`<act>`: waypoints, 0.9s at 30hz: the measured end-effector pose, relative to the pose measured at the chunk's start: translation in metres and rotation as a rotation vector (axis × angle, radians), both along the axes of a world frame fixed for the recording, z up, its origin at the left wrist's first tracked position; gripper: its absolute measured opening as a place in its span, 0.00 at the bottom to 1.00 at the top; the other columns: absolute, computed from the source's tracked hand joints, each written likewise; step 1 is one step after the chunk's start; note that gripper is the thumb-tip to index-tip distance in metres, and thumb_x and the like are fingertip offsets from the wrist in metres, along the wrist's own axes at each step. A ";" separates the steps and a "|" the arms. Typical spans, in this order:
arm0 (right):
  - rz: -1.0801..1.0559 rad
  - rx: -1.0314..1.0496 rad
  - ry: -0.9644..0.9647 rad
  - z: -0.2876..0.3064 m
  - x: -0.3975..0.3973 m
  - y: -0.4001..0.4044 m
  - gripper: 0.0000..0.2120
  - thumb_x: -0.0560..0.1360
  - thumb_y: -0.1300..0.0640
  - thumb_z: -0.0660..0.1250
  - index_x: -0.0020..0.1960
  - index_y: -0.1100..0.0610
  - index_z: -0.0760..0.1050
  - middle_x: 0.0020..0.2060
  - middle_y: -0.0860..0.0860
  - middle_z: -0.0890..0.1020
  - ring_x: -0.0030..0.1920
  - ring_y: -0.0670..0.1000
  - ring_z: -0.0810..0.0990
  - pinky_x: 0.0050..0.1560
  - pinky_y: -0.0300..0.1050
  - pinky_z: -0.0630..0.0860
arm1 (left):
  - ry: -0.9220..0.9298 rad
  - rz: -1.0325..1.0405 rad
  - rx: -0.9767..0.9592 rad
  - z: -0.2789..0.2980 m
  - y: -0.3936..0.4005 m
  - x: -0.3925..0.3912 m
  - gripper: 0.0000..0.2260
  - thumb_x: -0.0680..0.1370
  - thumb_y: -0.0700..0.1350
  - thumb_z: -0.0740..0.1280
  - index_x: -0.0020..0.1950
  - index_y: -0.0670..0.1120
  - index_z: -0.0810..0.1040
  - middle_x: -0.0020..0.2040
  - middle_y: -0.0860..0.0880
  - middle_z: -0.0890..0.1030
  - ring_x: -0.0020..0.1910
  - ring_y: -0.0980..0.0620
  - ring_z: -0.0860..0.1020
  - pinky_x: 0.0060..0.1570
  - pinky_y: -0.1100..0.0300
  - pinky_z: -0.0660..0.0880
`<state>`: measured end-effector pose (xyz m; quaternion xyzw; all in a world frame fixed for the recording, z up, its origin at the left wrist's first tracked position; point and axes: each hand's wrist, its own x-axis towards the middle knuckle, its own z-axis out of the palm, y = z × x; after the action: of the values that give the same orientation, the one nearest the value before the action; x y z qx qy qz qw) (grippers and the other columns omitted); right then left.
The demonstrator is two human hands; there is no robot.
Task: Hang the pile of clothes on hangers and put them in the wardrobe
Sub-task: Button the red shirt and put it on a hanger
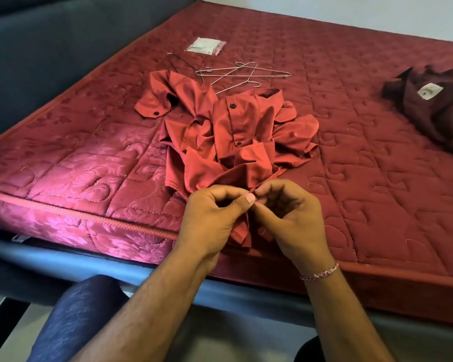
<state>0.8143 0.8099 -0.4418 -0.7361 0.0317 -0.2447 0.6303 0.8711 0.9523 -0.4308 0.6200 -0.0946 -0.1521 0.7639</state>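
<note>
A crumpled rust-red shirt (236, 131) with dark buttons lies on the maroon quilted mattress (377, 178). Its near edge is lifted at the mattress's front edge. My left hand (215, 220) and my right hand (290, 218) meet there, both pinching the shirt's fabric between thumb and fingers. Several wire hangers (236, 73) lie in a loose heap just beyond the shirt. A dark maroon garment (429, 108) with a white label lies at the right side of the mattress.
A small white packet (205, 45) sits on the mattress beyond the hangers. A dark grey headboard (37, 48) runs along the left. The grey bed frame (246, 296) lies below the mattress edge, with my knee (76, 317) in dark trousers at lower left.
</note>
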 end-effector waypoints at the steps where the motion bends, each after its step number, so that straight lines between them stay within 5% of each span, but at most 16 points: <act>1: 0.027 0.038 -0.002 0.001 0.000 -0.001 0.12 0.73 0.70 0.76 0.49 0.56 0.81 0.37 0.52 0.84 0.38 0.50 0.81 0.39 0.43 0.80 | 0.024 -0.019 -0.033 0.001 0.000 0.000 0.02 0.75 0.34 0.74 0.45 0.40 0.86 0.42 0.43 0.87 0.43 0.50 0.84 0.47 0.60 0.81; 6: 0.075 0.068 0.016 0.001 0.001 0.000 0.11 0.72 0.72 0.76 0.49 0.60 0.79 0.38 0.52 0.84 0.39 0.49 0.82 0.43 0.43 0.81 | 0.031 -0.021 -0.042 -0.003 0.000 0.001 0.03 0.77 0.33 0.73 0.46 0.40 0.86 0.42 0.43 0.86 0.44 0.48 0.84 0.49 0.57 0.82; 11: 0.052 0.086 0.003 0.001 -0.002 0.001 0.09 0.72 0.68 0.77 0.48 0.61 0.81 0.39 0.60 0.85 0.39 0.56 0.84 0.43 0.53 0.84 | -0.012 0.006 0.027 -0.008 -0.002 0.001 0.03 0.78 0.35 0.72 0.47 0.39 0.86 0.46 0.42 0.86 0.46 0.50 0.84 0.50 0.55 0.81; 17: 0.042 0.187 0.021 0.003 -0.001 0.001 0.07 0.74 0.73 0.72 0.46 0.63 0.82 0.35 0.57 0.85 0.33 0.52 0.85 0.37 0.42 0.82 | -0.006 -0.055 0.025 -0.007 0.002 0.002 0.03 0.79 0.35 0.71 0.47 0.39 0.85 0.45 0.43 0.85 0.47 0.49 0.83 0.55 0.53 0.80; 22: 0.078 0.243 0.050 0.003 -0.001 -0.003 0.07 0.77 0.73 0.68 0.48 0.64 0.81 0.36 0.57 0.84 0.33 0.53 0.84 0.36 0.43 0.83 | 0.062 -0.151 -0.015 -0.005 0.006 0.004 0.04 0.81 0.37 0.69 0.51 0.38 0.84 0.47 0.40 0.84 0.49 0.46 0.81 0.60 0.48 0.78; 27: 0.108 0.169 -0.005 0.002 -0.005 -0.004 0.08 0.72 0.69 0.74 0.49 0.63 0.79 0.38 0.58 0.84 0.36 0.54 0.85 0.40 0.44 0.83 | 0.110 -0.143 -0.076 -0.002 0.012 0.004 0.06 0.78 0.33 0.70 0.49 0.40 0.86 0.44 0.40 0.86 0.44 0.44 0.83 0.53 0.51 0.80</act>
<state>0.8092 0.8063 -0.4395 -0.6803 0.0108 -0.2085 0.7026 0.8750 0.9643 -0.4329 0.5729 -0.1022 -0.2361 0.7782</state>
